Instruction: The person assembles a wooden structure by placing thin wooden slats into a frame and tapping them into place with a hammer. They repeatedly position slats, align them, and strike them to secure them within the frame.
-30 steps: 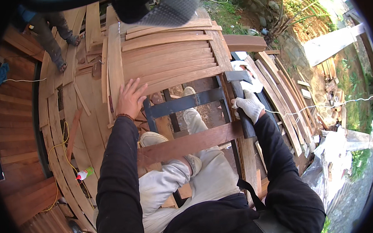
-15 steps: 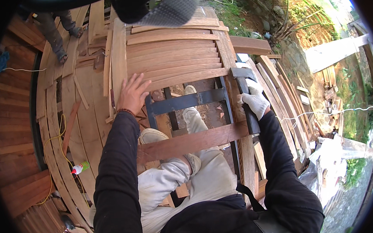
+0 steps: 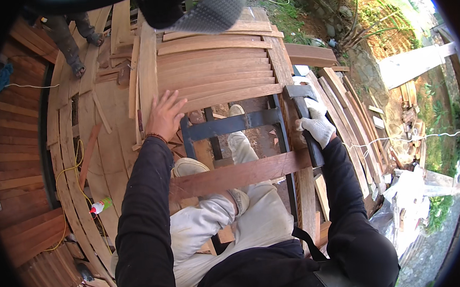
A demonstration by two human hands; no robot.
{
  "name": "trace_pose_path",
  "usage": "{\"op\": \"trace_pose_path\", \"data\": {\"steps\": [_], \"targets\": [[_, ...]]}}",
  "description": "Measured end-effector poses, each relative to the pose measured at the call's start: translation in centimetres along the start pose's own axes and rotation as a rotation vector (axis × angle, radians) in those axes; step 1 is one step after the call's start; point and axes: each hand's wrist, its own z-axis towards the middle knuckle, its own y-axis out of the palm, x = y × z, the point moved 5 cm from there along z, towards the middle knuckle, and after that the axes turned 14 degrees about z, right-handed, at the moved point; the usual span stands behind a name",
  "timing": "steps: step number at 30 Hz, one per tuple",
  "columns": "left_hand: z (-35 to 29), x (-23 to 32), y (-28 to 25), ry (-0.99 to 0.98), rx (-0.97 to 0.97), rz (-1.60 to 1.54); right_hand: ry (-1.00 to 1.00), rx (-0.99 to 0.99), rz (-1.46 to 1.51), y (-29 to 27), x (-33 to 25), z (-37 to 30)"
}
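Note:
My left hand (image 3: 164, 115) is bare and lies flat, fingers spread, on the nearest of several curved wooden planks (image 3: 220, 73) laid side by side over a dark metal frame (image 3: 231, 125). My right hand (image 3: 317, 127), in a white glove, grips the dark handle of a hammer (image 3: 302, 106) whose head rests at the right end of the same plank. A loose reddish plank (image 3: 242, 173) lies across the frame over my knees. My feet in light shoes stand between the frame bars.
Another person's legs (image 3: 71, 40) stand at the upper left on curved decking. A yellow cord (image 3: 66, 174) and a small bottle (image 3: 101, 205) lie at the left. Stacked boards (image 3: 354, 104) and white sheeting (image 3: 409, 195) sit on the right, with grass beyond.
My right hand with the hammer has moved up and inward toward the plank's right end. My left hand stays flat on the plank.

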Motion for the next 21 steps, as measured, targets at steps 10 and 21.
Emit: {"op": "trace_pose_path", "data": {"steps": [10,21], "targets": [[-0.6,-1.4,-1.6,-0.230,0.226,-0.210,-0.040,-0.011,-0.053,0.4,0.5,-0.3],[-1.1,-1.1,-1.6,-0.384,0.239,-0.168,-0.014,0.017,-0.068,0.0,0.9,-0.2]]}}
